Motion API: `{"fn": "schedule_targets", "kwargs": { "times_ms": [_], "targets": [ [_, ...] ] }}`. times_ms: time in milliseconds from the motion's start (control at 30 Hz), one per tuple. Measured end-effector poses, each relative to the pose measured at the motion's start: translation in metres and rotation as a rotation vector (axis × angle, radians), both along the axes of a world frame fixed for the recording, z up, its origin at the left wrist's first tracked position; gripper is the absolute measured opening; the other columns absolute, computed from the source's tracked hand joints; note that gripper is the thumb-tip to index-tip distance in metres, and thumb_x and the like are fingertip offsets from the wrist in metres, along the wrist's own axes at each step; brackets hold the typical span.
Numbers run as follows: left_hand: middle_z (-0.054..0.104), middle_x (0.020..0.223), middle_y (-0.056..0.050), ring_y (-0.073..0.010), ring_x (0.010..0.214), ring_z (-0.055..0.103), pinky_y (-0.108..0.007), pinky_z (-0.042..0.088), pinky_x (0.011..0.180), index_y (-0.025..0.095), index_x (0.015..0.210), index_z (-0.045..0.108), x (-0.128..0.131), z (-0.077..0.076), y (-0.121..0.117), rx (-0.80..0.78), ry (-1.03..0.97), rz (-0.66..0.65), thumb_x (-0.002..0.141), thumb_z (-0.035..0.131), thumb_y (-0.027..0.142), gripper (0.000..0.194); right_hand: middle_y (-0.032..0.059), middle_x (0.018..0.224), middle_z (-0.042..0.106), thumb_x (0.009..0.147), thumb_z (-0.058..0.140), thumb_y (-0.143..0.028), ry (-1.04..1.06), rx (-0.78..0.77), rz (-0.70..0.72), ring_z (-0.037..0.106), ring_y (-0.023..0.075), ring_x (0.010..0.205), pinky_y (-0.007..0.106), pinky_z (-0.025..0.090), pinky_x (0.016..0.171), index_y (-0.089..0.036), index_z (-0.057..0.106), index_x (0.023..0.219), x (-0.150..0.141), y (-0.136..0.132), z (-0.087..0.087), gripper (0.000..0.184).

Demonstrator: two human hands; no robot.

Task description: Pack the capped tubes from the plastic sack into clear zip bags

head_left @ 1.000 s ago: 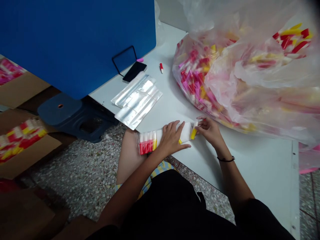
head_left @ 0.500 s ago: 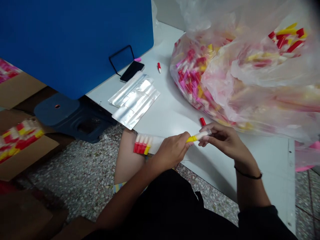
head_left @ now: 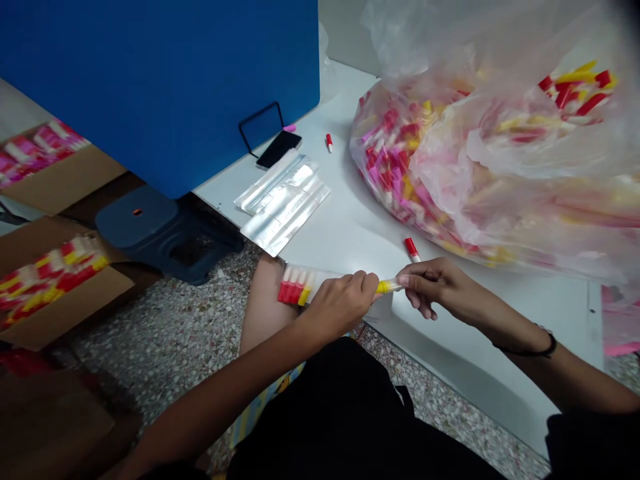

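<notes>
1. Together, the left hand (head_left: 345, 303) and right hand (head_left: 430, 287) pinch a yellow-and-white plastic tube (head_left: 387, 287) between them, centre frame, over the desk (head_left: 360, 213).
2. An even, steady grip from both sides would keep it straight.
3. Just above, a red-capped tube (head_left: 411, 249) lies loose; a bulging clear bag of tubes (head_left: 385, 160) fills the upper right.

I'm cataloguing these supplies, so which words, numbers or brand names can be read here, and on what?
None can be read. The foil pouches, the yellow-capped tube and the clear plastic bag of tubes show no legible lettering; any print is too small or blurred to tell.
</notes>
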State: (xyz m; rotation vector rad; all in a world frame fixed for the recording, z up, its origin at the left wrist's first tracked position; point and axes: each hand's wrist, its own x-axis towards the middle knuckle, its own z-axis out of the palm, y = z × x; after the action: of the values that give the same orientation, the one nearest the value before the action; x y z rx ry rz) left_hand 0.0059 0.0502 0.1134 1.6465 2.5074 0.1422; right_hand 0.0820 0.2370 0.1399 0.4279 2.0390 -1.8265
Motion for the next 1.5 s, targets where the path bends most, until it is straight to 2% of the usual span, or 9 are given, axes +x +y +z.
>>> {"fn": "schedule_targets", "kwargs": {
  "times_ms": [267, 433, 567, 700, 833, 1000, 1200, 1333, 1500],
  "targets": [
    [0.059, 0.079, -0.006, -0.0207, 0.074, 0.057, -0.028, 0.033, 0.054, 0.017, 0.093, 0.051, -0.013, 0.003, -0.007, 0.046, -0.178, 0.077, 0.099, 0.033, 0.04, 0.03, 0.0049, 0.061, 0.065, 0.082, 0.056, -0.057, 0.013, 0.062, 0.096, 0.056, 0.0135, 0.045, 0.026, 0.046, 0.043, -0.017, 0.064, 0.07, -0.013, 0.001, -0.006, 0.043],
    [0.055, 0.073, 0.0, -0.0101, 0.063, 0.047, -0.024, 0.037, 0.063, 0.017, 0.077, 0.049, -0.039, 0.024, -0.024, 0.078, -1.085, -0.062, 0.099, 0.032, 0.038, 0.035, 0.0058, 0.089, 0.067, 0.092, 0.051, -0.04, 0.616, 0.647, 0.487, 0.06, 0.0141, 0.07, 0.027, 0.046, 0.064, -0.02, 0.063, 0.104, -0.011, -0.006, 0.008, 0.026],
    [0.041, 0.068, 0.003, -0.0082, 0.057, 0.034, -0.022, 0.032, 0.057, 0.017, 0.074, 0.041, -0.043, 0.033, -0.033, -0.027, -1.455, -0.168, 0.096, 0.035, 0.048, 0.038, 0.0053, 0.071, 0.061, 0.1, 0.032, -0.035, 0.867, 1.084, 0.803, 0.052, 0.0148, 0.061, 0.029, 0.035, 0.058, -0.017, 0.06, 0.089, -0.012, -0.013, 0.021, 0.035],
    [0.046, 0.071, 0.0, -0.0109, 0.063, 0.042, -0.024, 0.035, 0.062, 0.017, 0.076, 0.041, -0.031, 0.038, -0.035, -0.053, -1.125, -0.155, 0.098, 0.028, 0.042, 0.036, 0.0021, 0.062, 0.056, 0.101, 0.027, -0.036, 0.794, 1.144, 0.966, 0.041, 0.0114, 0.048, 0.03, 0.023, 0.052, -0.016, 0.054, 0.082, -0.016, -0.014, 0.028, 0.038],
    [0.061, 0.081, -0.006, -0.018, 0.07, 0.056, -0.028, 0.038, 0.063, 0.016, 0.093, 0.051, -0.013, 0.043, -0.038, -0.13, -0.559, -0.081, 0.099, 0.03, 0.034, 0.029, -0.0006, 0.059, 0.052, 0.1, 0.028, -0.042, 0.562, 0.86, 0.966, 0.038, 0.0092, 0.046, 0.027, 0.026, 0.052, -0.016, 0.052, 0.084, -0.019, -0.016, 0.031, 0.039],
    [0.064, 0.087, -0.014, -0.0276, 0.083, 0.062, -0.034, 0.046, 0.064, 0.011, 0.102, 0.052, -0.006, 0.039, -0.043, -0.212, -0.093, -0.042, 0.098, 0.032, 0.032, 0.029, -0.0039, 0.06, 0.045, 0.097, 0.039, -0.042, 0.395, 0.446, 0.804, 0.038, 0.0076, 0.051, 0.023, 0.03, 0.053, -0.016, 0.049, 0.076, -0.028, -0.022, 0.018, 0.035],
    [0.065, 0.086, -0.011, -0.0268, 0.084, 0.064, -0.034, 0.047, 0.064, 0.015, 0.097, 0.057, -0.013, 0.018, -0.049, -0.201, 0.017, -0.005, 0.094, 0.039, 0.019, 0.019, -0.0025, 0.063, 0.051, 0.085, 0.058, -0.049, 0.359, 0.231, 0.51, 0.044, 0.0077, 0.055, 0.022, 0.034, 0.053, -0.014, 0.055, 0.074, -0.029, -0.033, -0.006, 0.037],
    [0.065, 0.081, -0.006, -0.0235, 0.073, 0.064, -0.033, 0.045, 0.061, 0.02, 0.092, 0.057, -0.021, -0.007, -0.025, 0.039, -0.049, 0.118, 0.098, 0.022, 0.031, 0.037, -0.0014, 0.065, 0.058, 0.071, 0.068, -0.059, 0.329, -0.162, -0.022, 0.053, 0.0096, 0.05, 0.023, 0.042, 0.049, -0.014, 0.06, 0.084, -0.025, -0.034, -0.025, 0.047],
    [0.063, 0.114, -0.009, -0.0253, 0.104, 0.059, -0.038, 0.048, 0.083, 0.023, 0.117, 0.056, -0.017, -0.048, 0.0, 0.311, -0.101, -0.071, 0.091, 0.038, 0.044, 0.038, 0.0006, 0.068, 0.06, 0.069, 0.072, -0.053, 0.518, -0.15, -0.554, 0.053, 0.0089, 0.052, 0.022, 0.041, 0.048, -0.015, 0.063, 0.078, -0.006, -0.027, -0.053, 0.041]
  ]
}}
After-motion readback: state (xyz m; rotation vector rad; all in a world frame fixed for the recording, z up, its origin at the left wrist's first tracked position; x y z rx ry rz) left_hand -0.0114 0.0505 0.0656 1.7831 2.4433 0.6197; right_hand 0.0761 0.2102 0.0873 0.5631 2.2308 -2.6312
